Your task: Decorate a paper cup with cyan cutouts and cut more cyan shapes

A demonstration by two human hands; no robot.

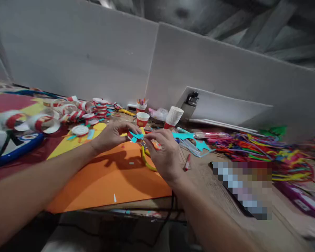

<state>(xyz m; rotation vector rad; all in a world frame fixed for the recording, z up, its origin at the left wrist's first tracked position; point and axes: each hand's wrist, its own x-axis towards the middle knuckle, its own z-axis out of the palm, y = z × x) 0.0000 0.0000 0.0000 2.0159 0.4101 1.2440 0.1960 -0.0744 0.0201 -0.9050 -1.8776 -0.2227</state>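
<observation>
Frame centre: left hand (113, 135), right hand (164, 148); both pinch red-white-turquoise paper piece (133, 137). Lower centre: flat orange paper sheet (102, 189).

Turquoise piece (138, 136) matt, papery; orange sheet (99, 185) smooth

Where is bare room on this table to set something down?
Bare wood between the red marker and pixelated object; front of the orange sheet, right of the white scrap. Crowded: colourful strands at right, paper curls at left.

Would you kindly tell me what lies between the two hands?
In the head view, a small red-and-white piece with turquoise strips lies between the left hand and the right hand.
</observation>
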